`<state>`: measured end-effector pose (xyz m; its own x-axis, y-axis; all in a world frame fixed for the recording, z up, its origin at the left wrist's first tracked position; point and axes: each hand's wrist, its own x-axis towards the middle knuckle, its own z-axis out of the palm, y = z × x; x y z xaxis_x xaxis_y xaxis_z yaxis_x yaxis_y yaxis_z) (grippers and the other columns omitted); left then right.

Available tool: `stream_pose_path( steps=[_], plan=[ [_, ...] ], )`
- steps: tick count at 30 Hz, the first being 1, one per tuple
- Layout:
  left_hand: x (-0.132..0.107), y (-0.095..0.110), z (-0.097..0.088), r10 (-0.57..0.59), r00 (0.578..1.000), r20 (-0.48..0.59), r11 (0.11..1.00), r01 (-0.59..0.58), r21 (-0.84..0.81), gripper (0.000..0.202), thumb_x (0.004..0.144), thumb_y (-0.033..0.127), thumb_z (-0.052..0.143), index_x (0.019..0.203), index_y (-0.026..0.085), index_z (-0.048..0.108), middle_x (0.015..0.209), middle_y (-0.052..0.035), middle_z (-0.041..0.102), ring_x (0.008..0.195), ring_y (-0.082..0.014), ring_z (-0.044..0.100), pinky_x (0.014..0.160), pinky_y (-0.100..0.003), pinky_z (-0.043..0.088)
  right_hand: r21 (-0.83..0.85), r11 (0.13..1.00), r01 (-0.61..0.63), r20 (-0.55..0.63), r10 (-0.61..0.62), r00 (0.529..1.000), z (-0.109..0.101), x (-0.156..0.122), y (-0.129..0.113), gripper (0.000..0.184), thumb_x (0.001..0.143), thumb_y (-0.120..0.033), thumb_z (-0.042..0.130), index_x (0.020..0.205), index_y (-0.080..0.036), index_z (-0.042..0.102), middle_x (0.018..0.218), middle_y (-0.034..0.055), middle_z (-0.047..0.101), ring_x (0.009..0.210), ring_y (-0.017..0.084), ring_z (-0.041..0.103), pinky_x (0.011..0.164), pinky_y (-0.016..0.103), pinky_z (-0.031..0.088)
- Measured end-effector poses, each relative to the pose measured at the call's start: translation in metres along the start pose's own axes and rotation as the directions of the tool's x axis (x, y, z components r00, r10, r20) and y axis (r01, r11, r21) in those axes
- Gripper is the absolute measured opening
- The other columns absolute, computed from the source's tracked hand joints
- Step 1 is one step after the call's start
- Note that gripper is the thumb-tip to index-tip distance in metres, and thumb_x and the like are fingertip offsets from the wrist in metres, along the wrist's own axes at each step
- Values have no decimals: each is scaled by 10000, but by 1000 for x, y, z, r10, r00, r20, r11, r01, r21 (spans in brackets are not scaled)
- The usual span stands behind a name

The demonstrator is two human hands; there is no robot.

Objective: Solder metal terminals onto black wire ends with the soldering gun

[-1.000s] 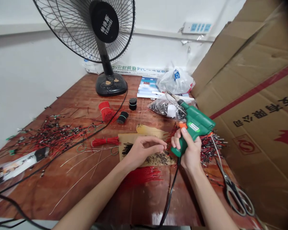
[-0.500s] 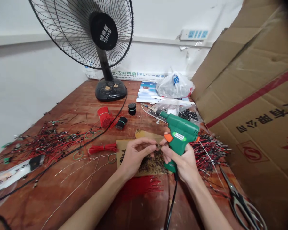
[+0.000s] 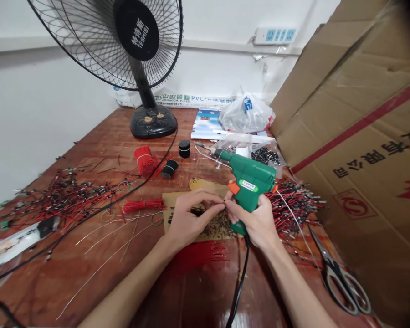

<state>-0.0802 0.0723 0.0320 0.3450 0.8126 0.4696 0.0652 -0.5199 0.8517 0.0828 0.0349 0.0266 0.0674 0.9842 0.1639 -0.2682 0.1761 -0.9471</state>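
Observation:
A green glue gun (image 3: 253,175) with an orange trigger rests in my right hand (image 3: 258,223), its nozzle pointing to the far left. The thumb and fingertips of that hand also reach toward my left hand (image 3: 191,216). My left thumb and index finger are pinched together at the same spot; whatever lies between them is too small to make out. Below both hands lies a brown paper sheet (image 3: 169,214) strewn with tiny dark bits. A fan of red wires (image 3: 200,253) is spread just in front of the paper.
A tangle of red and black wires (image 3: 71,196) covers the left, a pile of wired parts (image 3: 294,207) the right. Scissors (image 3: 341,278) lie beside a cardboard box (image 3: 362,150). Behind stand a fan (image 3: 153,123), wire bundles (image 3: 143,159) and a plastic bag (image 3: 246,114). A black cable crosses the table.
My left and right fingertips have come closer together until they meet. The view has shifted slightly, so the table's things appear a little higher and further left.

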Motion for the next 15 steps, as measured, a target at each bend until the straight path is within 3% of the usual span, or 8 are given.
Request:
stream_pose_path(
  steps=[3,5,7,10,12,15],
  plan=[
    [2,1,-2,-5,999,35,998,3,63,68,826,230,716,886,198,715,889,2,704,802,-106,631,746,-231,485,-31,999,27,-116,-30,993,3,0,-2,225,799,-241,772,901,-102,627,731,34,612,474,91,498,455,228,415],
    [1,0,-2,-22,988,155,996,8,91,86,839,269,706,878,192,702,881,9,701,800,-101,624,753,-232,477,-109,988,107,-267,-133,954,4,0,-4,215,804,-258,766,824,-93,630,622,20,579,447,97,486,449,232,408],
    [-1,-2,-1,-8,940,341,984,-53,169,116,860,300,683,862,184,692,863,10,693,804,-106,606,766,-248,459,-180,964,198,-398,-255,881,2,0,-6,222,830,-279,742,782,-93,629,542,9,540,432,110,482,443,242,407],
    [-6,-9,2,-17,834,551,917,-207,342,130,888,294,642,833,183,681,836,7,669,829,-136,560,793,-292,413,-209,937,280,-474,-347,809,-3,2,-6,234,855,-297,721,775,-96,631,543,22,550,432,119,490,430,250,410],
    [-8,-13,4,-72,783,618,867,-257,428,119,896,277,622,834,191,675,848,8,656,852,-151,539,797,-309,387,-209,927,311,-485,-375,790,-6,3,-5,234,857,-300,720,771,-101,632,545,21,551,430,116,490,426,248,411],
    [-8,-14,5,-113,742,661,835,-289,467,123,915,288,593,871,208,675,910,12,646,897,-156,533,802,-318,359,-223,920,322,-491,-391,778,-7,5,-3,248,850,-303,726,738,-109,618,563,21,558,431,111,497,433,249,422]
  ],
)
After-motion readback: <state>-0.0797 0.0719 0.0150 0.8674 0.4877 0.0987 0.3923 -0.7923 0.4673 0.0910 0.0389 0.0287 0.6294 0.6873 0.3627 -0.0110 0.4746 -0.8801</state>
